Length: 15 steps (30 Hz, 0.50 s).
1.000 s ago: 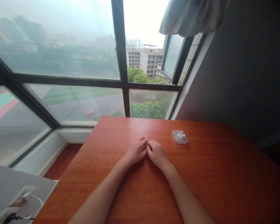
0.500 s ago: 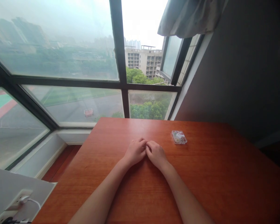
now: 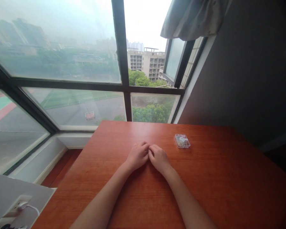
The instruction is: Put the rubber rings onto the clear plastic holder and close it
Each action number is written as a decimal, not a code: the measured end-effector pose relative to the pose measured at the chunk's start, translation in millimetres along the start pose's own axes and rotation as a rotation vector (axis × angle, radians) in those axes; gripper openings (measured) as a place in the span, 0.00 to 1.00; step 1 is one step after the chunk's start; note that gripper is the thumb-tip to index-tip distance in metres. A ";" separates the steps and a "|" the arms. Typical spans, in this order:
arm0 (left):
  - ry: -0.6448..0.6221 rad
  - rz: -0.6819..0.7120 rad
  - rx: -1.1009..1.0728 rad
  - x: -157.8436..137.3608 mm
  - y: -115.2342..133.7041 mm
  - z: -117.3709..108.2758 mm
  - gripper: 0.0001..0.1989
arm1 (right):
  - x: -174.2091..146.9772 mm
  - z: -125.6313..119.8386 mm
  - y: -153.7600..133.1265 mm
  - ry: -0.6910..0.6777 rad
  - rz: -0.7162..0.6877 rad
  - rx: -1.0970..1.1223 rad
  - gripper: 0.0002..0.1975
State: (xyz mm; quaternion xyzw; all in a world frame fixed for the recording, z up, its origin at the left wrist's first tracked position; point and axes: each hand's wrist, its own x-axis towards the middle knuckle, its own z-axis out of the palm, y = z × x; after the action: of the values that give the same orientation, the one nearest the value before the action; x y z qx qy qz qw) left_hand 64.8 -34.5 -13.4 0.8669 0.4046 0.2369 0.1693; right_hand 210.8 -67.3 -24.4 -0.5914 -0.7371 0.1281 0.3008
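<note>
My left hand point(image 3: 138, 155) and my right hand point(image 3: 158, 156) rest together on the reddish-brown wooden table point(image 3: 143, 197). Their curled fingers touch at the middle, and both hands are closed with no object showing in them. Some fingertips are tucked out of sight. To the right of my right hand, and apart from it, lies a small clear plastic box point(image 3: 182, 141). Its lid looks closed, and small pale and coloured items show through it, too small to name.
Behind the table stand large windows with dark frames point(image 3: 127, 106), one pane swung outward. A grey curtain point(image 3: 190, 22) hangs at the upper right. A wall socket with a white plug point(image 3: 22, 206) sits at the lower left, beside the table's left edge.
The view has shifted very slightly. Both hands and the clear box stay where they were on the table.
</note>
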 end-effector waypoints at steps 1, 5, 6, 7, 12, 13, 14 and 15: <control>0.001 0.000 0.001 -0.1 -0.1 0.2 0.09 | 0.0 0.1 0.0 0.000 0.001 0.002 0.10; 0.002 0.003 0.009 -0.2 -0.3 0.8 0.09 | 0.1 0.9 0.8 -0.010 0.003 -0.001 0.10; 0.004 0.004 0.011 -0.2 -0.3 0.9 0.09 | 0.1 0.9 1.0 -0.013 0.002 -0.002 0.10; 0.006 0.004 0.013 -0.2 -0.3 0.9 0.09 | 0.1 1.0 1.1 -0.015 0.001 -0.002 0.10; 0.004 0.003 0.012 -0.5 -0.2 0.9 0.10 | -0.5 1.1 0.8 -0.005 0.003 -0.002 0.10; 0.004 0.002 0.011 -0.5 -0.2 1.0 0.11 | -0.6 1.3 0.9 -0.005 0.004 -0.002 0.11; 0.003 0.003 0.009 -0.6 -0.4 1.2 0.11 | -0.6 1.6 1.0 -0.007 0.005 -0.003 0.11; 0.004 0.003 0.006 -0.6 -0.6 1.4 0.11 | -0.6 1.9 1.3 -0.011 0.007 -0.003 0.10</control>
State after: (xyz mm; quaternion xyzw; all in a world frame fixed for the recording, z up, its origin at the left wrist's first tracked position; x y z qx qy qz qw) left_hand 64.9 -34.7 -15.0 0.8676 0.4043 0.2377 0.1652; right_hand 210.7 -67.2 -26.8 -0.5939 -0.7369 0.1312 0.2952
